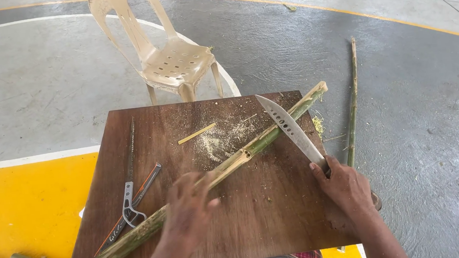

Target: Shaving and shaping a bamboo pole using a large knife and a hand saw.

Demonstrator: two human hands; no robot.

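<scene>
Left hand spread, pressing bamboo stalk diagonally across wooden board | right hand clenched on knife, blade resting over stalk's green upper end | step seems to be cutting or splitting; next likely needs steady hold | handsaw at left

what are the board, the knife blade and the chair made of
Board: looks like dark brown wood, matt, with visible grain streaks. Knife blade: shiny grey metal, probably steel, with a row of punched holes. Chair: seems moulded plastic, cream, with a slotted one-piece seat. The right hand grips the knife's handle, so its material is hidden.
</scene>
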